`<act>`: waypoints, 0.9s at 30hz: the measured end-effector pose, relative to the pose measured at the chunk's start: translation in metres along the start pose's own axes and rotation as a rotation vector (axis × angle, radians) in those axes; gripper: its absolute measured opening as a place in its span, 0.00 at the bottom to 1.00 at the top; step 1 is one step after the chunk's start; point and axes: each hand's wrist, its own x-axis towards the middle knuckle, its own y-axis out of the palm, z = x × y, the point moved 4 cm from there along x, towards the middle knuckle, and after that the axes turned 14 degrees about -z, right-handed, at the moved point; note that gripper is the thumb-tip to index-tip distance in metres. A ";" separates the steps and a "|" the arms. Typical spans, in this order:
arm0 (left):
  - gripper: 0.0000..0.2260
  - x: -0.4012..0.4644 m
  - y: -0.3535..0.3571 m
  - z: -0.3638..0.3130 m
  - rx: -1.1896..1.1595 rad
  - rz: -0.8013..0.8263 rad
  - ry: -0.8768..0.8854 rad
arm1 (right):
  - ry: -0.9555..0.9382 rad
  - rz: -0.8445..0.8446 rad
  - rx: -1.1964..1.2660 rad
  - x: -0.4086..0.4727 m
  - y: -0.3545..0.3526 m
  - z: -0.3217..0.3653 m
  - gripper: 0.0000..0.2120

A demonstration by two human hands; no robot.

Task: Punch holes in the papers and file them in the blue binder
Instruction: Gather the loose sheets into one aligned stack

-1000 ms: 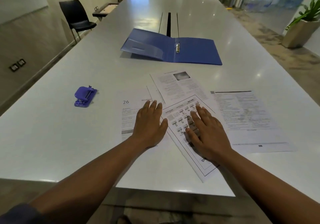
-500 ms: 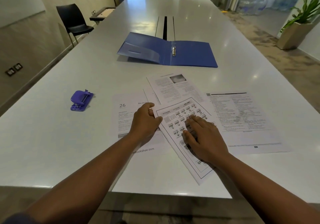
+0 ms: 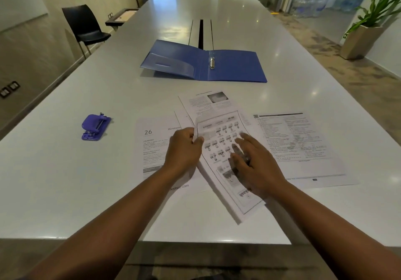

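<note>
Left hand pinches the left edge of the diagram sheet, thumb on top, edge lifted and curling. Right hand lies flat on the same sheet, fingers spread, blurred. Other printed pages fan out beneath and beside it on the white table. Purple hole punch sits well left. Blue binder lies open farther back, rings showing.

Single head-worn wide-angle view, looking forward and down along the white table, close over the forearms
</note>
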 end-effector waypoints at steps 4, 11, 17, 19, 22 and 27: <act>0.07 0.010 -0.020 -0.027 0.067 -0.033 0.188 | 0.021 -0.027 -0.023 0.018 -0.010 -0.004 0.29; 0.07 0.027 -0.039 -0.044 -0.195 0.068 0.145 | 0.297 -0.128 0.371 0.033 -0.024 -0.012 0.36; 0.09 0.034 -0.039 -0.032 -0.370 0.006 -0.017 | 0.401 -0.187 0.652 0.036 -0.026 -0.007 0.12; 0.12 0.030 -0.029 -0.021 -0.489 0.059 -0.137 | 0.443 -0.207 0.706 0.035 -0.026 -0.007 0.09; 0.17 0.019 -0.012 0.001 -0.624 0.098 -0.333 | 0.475 -0.209 0.705 0.034 -0.028 -0.006 0.07; 0.17 0.008 0.004 0.019 -0.469 0.078 -0.335 | 0.485 -0.230 0.589 0.035 -0.032 -0.013 0.07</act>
